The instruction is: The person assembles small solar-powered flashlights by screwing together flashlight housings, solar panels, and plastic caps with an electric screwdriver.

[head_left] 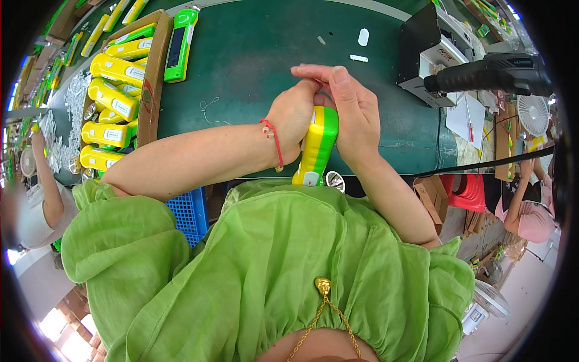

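Observation:
A yellow and green flashlight (318, 143) stands out between my two hands, at the near edge of the table and close to my body. Its silver reflector (335, 181) shows at the near end, facing right. My left hand (294, 114) presses against its far end from the left, fingers curled and partly hidden. From the right, my right hand (358, 114) cups the same end, its thumb and fingers reaching over toward the left hand. What the fingertips touch between the palms is hidden. A red string bracelet (274, 143) circles my left wrist.
At left, a cardboard box (158, 78) holds several similar flashlights; another flashlight (180, 45) lies beside it. Small white plastic pieces (363, 37) lie on the green tabletop (265, 42). A black boxy device (431, 57) and a black-handled tool (488, 73) stand at right. Other people work at both sides.

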The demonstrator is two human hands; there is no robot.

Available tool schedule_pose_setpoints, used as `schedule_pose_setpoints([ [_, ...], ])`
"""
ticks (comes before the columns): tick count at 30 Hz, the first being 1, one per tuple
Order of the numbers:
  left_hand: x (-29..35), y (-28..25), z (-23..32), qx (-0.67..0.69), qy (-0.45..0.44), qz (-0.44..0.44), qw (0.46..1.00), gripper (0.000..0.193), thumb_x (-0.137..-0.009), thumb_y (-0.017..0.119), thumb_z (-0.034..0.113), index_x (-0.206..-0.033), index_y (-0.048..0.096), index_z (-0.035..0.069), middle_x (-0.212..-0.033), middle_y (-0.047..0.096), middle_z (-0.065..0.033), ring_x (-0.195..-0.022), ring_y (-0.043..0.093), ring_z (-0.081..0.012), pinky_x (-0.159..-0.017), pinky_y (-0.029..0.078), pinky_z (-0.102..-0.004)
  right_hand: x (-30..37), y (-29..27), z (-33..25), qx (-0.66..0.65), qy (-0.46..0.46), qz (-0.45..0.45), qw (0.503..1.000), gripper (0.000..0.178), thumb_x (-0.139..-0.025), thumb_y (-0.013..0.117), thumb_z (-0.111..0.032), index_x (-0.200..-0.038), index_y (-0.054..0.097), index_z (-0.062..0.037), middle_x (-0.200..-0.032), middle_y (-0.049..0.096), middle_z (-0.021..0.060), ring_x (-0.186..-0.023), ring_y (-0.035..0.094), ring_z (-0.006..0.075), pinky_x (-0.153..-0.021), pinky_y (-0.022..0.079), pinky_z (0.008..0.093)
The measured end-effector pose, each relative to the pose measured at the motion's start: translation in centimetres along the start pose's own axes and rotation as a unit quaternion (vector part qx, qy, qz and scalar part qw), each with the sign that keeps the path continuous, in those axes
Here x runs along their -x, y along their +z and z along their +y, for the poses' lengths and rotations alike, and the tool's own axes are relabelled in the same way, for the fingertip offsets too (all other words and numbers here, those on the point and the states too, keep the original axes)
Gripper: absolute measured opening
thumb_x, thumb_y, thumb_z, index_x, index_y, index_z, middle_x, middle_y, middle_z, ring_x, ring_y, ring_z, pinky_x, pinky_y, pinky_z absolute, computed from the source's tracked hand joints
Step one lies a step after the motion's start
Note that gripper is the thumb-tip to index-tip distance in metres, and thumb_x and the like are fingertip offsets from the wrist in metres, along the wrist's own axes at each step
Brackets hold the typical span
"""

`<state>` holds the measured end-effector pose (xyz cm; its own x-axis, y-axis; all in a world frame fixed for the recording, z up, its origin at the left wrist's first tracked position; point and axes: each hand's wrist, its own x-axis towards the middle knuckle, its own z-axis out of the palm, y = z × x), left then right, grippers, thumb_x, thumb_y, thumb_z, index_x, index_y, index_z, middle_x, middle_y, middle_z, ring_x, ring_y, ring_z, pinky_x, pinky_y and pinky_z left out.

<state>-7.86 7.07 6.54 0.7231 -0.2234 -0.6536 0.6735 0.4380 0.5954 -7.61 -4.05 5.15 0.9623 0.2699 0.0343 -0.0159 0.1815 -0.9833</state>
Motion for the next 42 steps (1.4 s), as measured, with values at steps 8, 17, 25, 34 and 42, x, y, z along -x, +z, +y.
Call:
schedule_pose_setpoints([
  [8,-1.4,-0.2,-1.1,0.016,0.04,-0.053,0.998,0.026,-0.097,0.045,0.031,-0.103,0.056,0.008,-0.098,0.062,-0.0072,-0.09,0.063,-0.0179,-0.077,0.052,-0.035,-0.3,-0.3,0.8,0.159,-0.236,0.01,0.959,0.05,-0.104,0.033,-0.03,-0.099,0.065,0.0076,-0.095,0.069,0.0156,-0.092,0.064,0.02,-0.077,0.052,0.029],
  [17,-2.2,1.1,-1.1,0.013,0.068,0.045,0.997,0.03,-0.098,0.042,0.035,-0.102,0.057,0.009,-0.099,0.064,-0.0085,-0.091,0.064,-0.0204,-0.077,0.052,-0.0373,-1.1,0.3,0.9,0.138,-0.148,0.077,0.976,0.046,-0.104,0.038,-0.029,-0.091,0.064,0.006,-0.088,0.068,0.0135,-0.076,0.063,0.0156,-0.07,0.05,0.0265],
  [25,-4.1,0.1,-0.1,0.057,0.018,0.006,0.998,0.025,-0.098,0.038,0.024,-0.103,0.056,0.008,-0.095,0.065,-0.0073,-0.086,0.064,-0.0206,-0.075,0.052,-0.0377,-3.2,-0.9,1.8,0.003,0.027,0.087,0.996,0.064,-0.102,0.031,-0.05,-0.097,0.065,0.003,-0.094,0.068,0.0128,-0.088,0.063,0.0153,-0.079,0.048,0.026],
  [34,-3.7,0.7,-0.5,0.062,0.025,0.038,0.997,0.019,-0.091,0.044,0.017,-0.086,0.059,0.006,-0.078,0.06,-0.0063,-0.067,0.058,-0.0176,-0.061,0.046,-0.0329,-2.4,-0.4,2.3,0.076,-0.037,0.09,0.992,0.063,-0.102,0.033,-0.05,-0.092,0.067,0.0015,-0.086,0.066,0.0087,-0.079,0.06,0.0126,-0.071,0.047,0.0247],
  [42,-3.4,0.4,-0.7,0.016,0.044,0.009,0.999,0.024,-0.093,0.044,0.022,-0.104,0.059,0.006,-0.094,0.063,-0.0094,-0.086,0.063,-0.0213,-0.076,0.051,-0.0362,-2.2,-0.2,2.4,0.085,-0.073,0.125,0.986,0.052,-0.103,0.036,-0.041,-0.091,0.063,0.0015,-0.083,0.064,0.0074,-0.075,0.059,0.0116,-0.069,0.047,0.0253],
])
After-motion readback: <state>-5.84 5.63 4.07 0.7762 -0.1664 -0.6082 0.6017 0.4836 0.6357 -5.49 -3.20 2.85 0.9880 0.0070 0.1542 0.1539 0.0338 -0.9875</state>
